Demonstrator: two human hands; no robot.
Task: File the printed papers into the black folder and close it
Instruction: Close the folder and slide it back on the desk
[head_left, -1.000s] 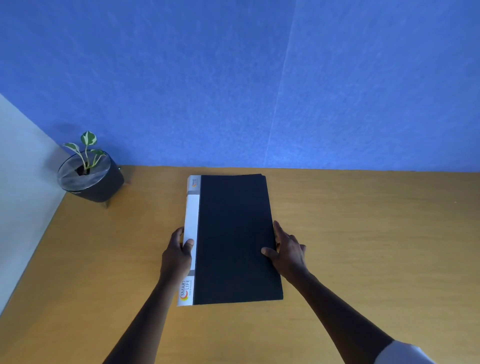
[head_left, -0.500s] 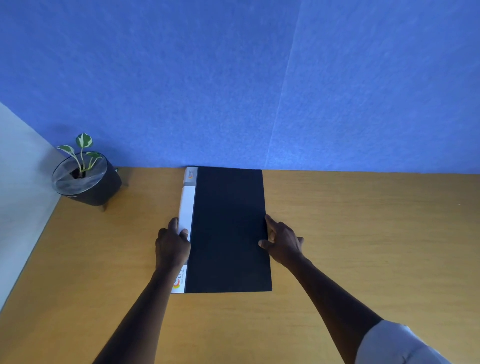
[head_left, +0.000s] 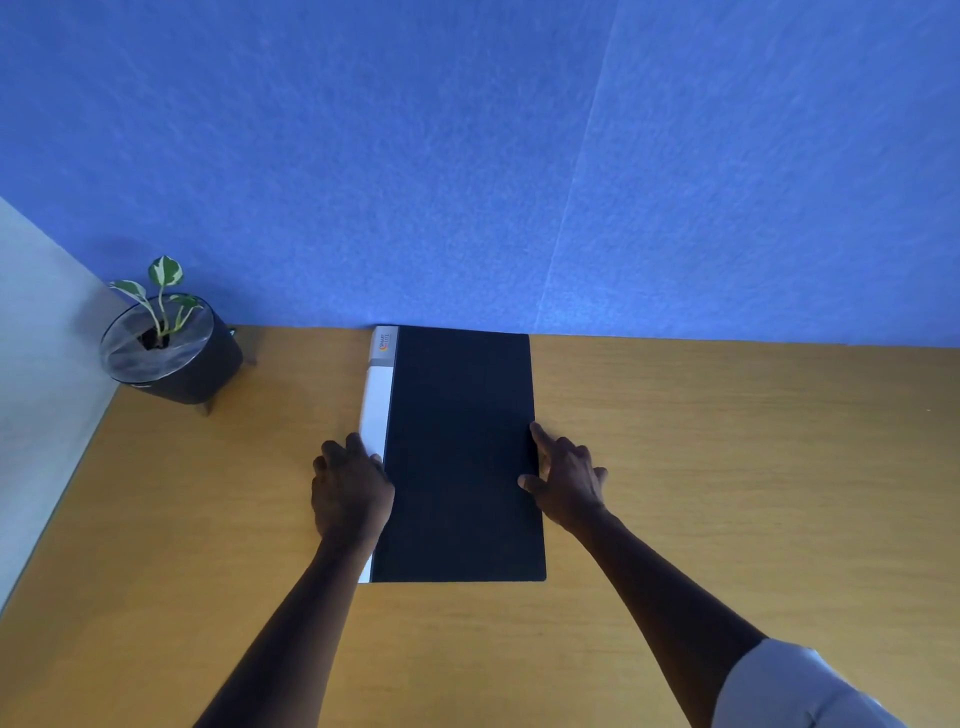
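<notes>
The black folder (head_left: 457, 452) lies closed and flat on the wooden desk (head_left: 727, 467), its far end touching the blue wall. A white and grey spine strip (head_left: 378, 400) runs down its left side. My left hand (head_left: 350, 493) rests on the spine edge with fingers curled over it. My right hand (head_left: 566, 480) presses on the folder's right edge, fingers spread, thumb on the cover. No printed papers show; anything inside the folder is hidden.
A small plant in a black pot (head_left: 171, 353) stands at the desk's far left corner. A blue felt partition (head_left: 519, 182) walls off the back, and a pale panel (head_left: 36, 364) bounds the left side.
Both hands have slid the closed folder away from me until its far end meets the blue wall. The hands kept their places on its two long edges.
</notes>
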